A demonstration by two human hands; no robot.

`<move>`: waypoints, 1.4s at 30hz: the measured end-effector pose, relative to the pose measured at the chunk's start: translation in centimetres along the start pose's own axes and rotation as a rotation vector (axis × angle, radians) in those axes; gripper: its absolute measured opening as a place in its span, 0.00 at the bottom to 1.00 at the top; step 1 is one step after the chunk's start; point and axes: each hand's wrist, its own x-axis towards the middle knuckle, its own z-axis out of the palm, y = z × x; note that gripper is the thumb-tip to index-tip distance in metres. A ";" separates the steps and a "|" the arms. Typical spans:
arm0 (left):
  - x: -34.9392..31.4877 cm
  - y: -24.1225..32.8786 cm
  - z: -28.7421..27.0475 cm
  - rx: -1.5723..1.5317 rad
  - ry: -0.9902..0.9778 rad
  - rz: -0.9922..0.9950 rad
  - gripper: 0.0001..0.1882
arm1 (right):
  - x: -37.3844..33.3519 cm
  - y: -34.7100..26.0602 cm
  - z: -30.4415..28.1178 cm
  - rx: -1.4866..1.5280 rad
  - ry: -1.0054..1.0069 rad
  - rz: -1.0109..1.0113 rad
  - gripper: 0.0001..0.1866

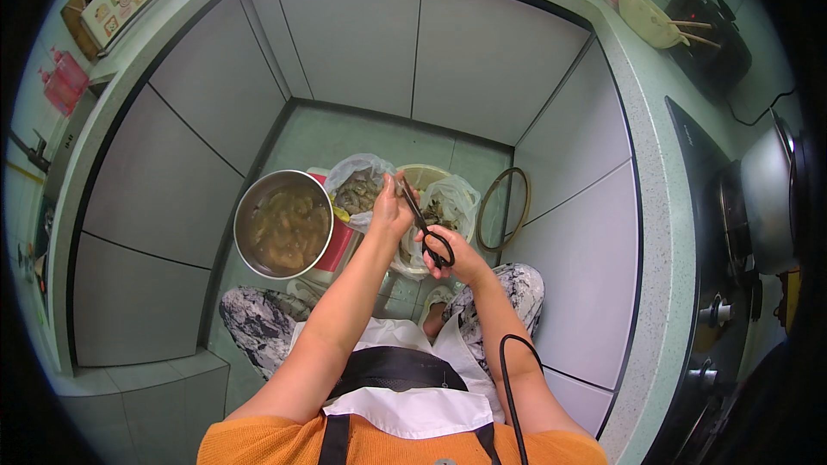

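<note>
My right hand (458,256) grips a pair of black-handled scissors (419,219), its blades pointing up and away from me. At the blade tips is my left hand (394,209), fingers pinched together; whatever they hold is too small to make out. Just beyond the left hand sits a clear plastic bag (369,164) with greyish pieces in it that look like raw shrimp. To the right, partly behind the scissors and right hand, another plastic bag (466,198) holds darker scraps. A round metal pot (239,239) on the left contains brownish pieces in cloudy water.
A red and white object (337,251) lies beside the pot. Against the right cabinet leans a brown ring (479,224). Grey cabinets (345,34) surround the green tiled floor (379,125). Above right are a stove (702,198), a large pot (767,207) and a bowl with chopsticks (644,19).
</note>
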 end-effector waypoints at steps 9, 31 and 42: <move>0.5 0.1 -0.1 0.085 -0.064 0.044 0.21 | 0.1 -0.5 0.9 0.058 0.104 0.023 0.13; -1.7 0.4 1.5 0.267 -0.179 0.079 0.27 | -0.5 -0.1 0.9 0.290 -0.049 0.033 0.13; -1.7 0.5 2.2 0.271 -0.217 0.105 0.24 | -0.1 0.2 0.9 0.159 0.015 -0.038 0.11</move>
